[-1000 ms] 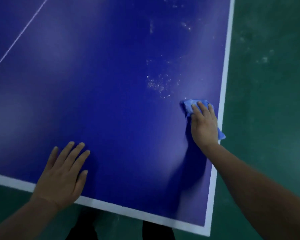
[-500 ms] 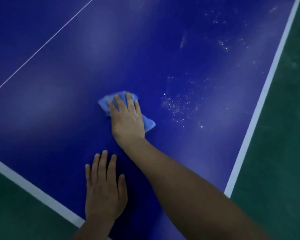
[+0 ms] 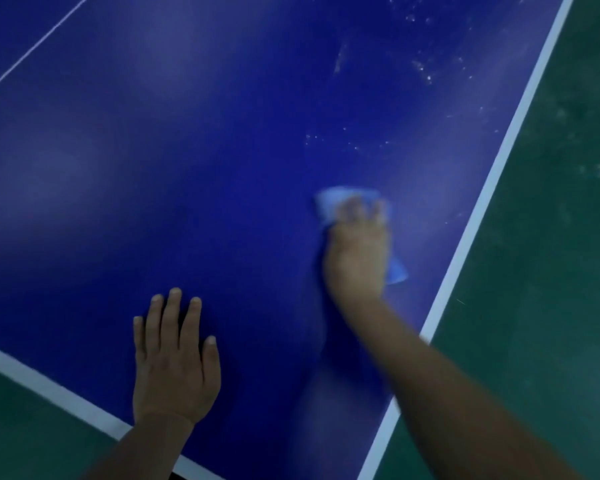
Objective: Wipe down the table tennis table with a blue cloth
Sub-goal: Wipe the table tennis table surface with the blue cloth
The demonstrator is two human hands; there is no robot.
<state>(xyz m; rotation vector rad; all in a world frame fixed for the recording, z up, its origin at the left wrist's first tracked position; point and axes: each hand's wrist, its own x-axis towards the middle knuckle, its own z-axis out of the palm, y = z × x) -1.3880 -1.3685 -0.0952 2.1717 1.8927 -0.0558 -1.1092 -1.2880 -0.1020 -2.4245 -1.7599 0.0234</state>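
My right hand presses the crumpled blue cloth flat-fingered on the dark blue tabletop; my left hand rests spread; white specks remain beyond.

The table top lies flat and bare across its left and far parts, a wide open stretch of blue with only a thin white line painted on it. Two things sit on the surface near the close corner: the left hand, flat with fingers straight, just inside the near white edge, and the right hand, pressing the cloth down. Between the two hands runs a bare strip of table. Between the cloth and the right white edge a narrower bare strip remains. White specks dot the far right area. Beyond both edges is green floor.
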